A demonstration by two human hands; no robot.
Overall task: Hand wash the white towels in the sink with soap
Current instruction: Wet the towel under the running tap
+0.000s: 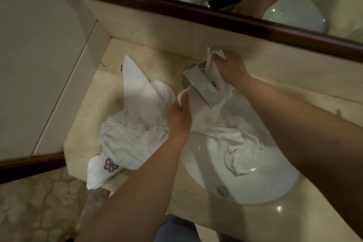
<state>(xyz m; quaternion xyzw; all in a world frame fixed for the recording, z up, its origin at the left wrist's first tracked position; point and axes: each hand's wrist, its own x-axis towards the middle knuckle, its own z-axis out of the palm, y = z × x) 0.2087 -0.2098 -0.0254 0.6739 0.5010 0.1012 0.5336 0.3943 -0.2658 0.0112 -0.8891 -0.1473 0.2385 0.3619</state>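
Risk, snagging: the towel [214, 124] is stretched across the tap [202, 86], passing under or behind the spout. A hard pull from either end could catch it on the spout corner or knock the lever.
Risk, second towel: the spare towel [135, 122] lies on the counter [86, 124], one corner with a red emblem hanging over the front edge. A brush from the left forearm could drag it to the floor.
Risk, soap: none is visible, and no water appears to run, so washing may proceed on dry cloth; the view here is dim and I cannot be sure.
Left hand [179, 118]: fingers curled round one end of the towel, just left of the tap, at the sink [255, 188] rim.
Right hand [230, 67]: pinching the other end, raised behind the tap, close to the back wall.
Towel relative to grip: held at two ends with the span taut between the hands; the loose remainder falls below and right of both hands, bunched in the basin, well short of the drain [223, 190].
Spare towel relative to grip: just beside the left hand, seemingly touching it, not held.
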